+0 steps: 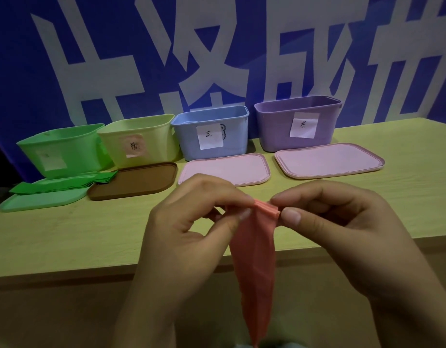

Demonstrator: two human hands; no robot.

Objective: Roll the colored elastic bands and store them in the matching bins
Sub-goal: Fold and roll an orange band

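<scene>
A pink elastic band (254, 259) hangs down over the table's front edge, its top end rolled into a small tight roll. My left hand (189, 227) pinches the roll's left side between thumb and fingers. My right hand (342, 222) pinches its right side. Four open bins stand in a row at the back: green (63, 151), yellow with a pink label (141, 139), blue (214, 131) and purple (297, 121). A flat green band (63, 184) lies on the green lid.
Four lids lie in front of the bins: green (36, 202), brown (136, 182), and two pink lids (227, 169) (330, 159). The wooden table (66, 234) ends just under my hands. A blue banner with white characters (217, 46) stands behind the bins.
</scene>
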